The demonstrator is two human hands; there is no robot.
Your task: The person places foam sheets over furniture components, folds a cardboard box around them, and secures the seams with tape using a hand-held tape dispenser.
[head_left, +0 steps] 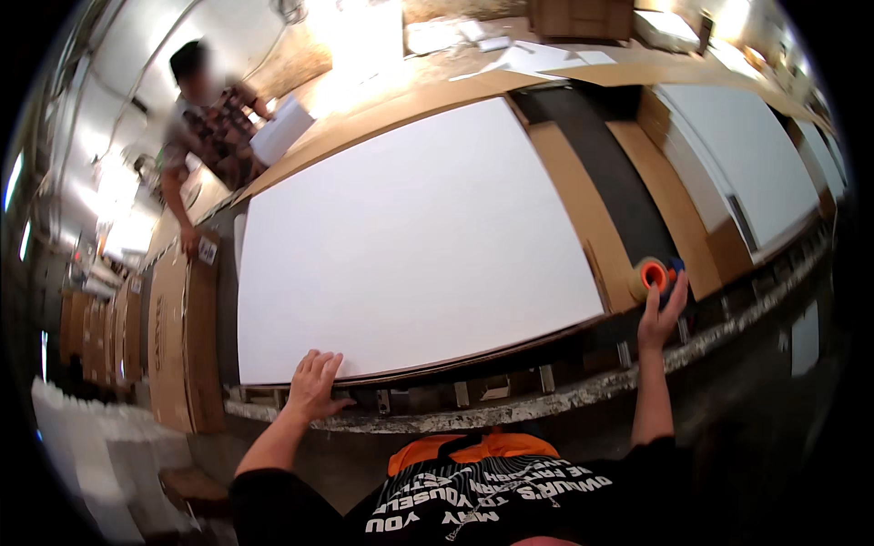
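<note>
A large white panel [410, 237] lies flat on brown cardboard [583, 209] on a long workbench. My left hand [314, 384] rests flat on the panel's near left corner, fingers spread, holding nothing. To the right of the panel, my right hand [661, 314] reaches up and grips a tape dispenser [657, 273] with an orange core and a blue handle, which sits on the cardboard strip.
Another person [205, 127] in a checked shirt stands at the far left, holding a white sheet [280, 129]. Tall cardboard boxes [182, 346] stand left of the bench. More white panels [751, 155] lie to the right. The bench's rough front edge [546, 400] runs before me.
</note>
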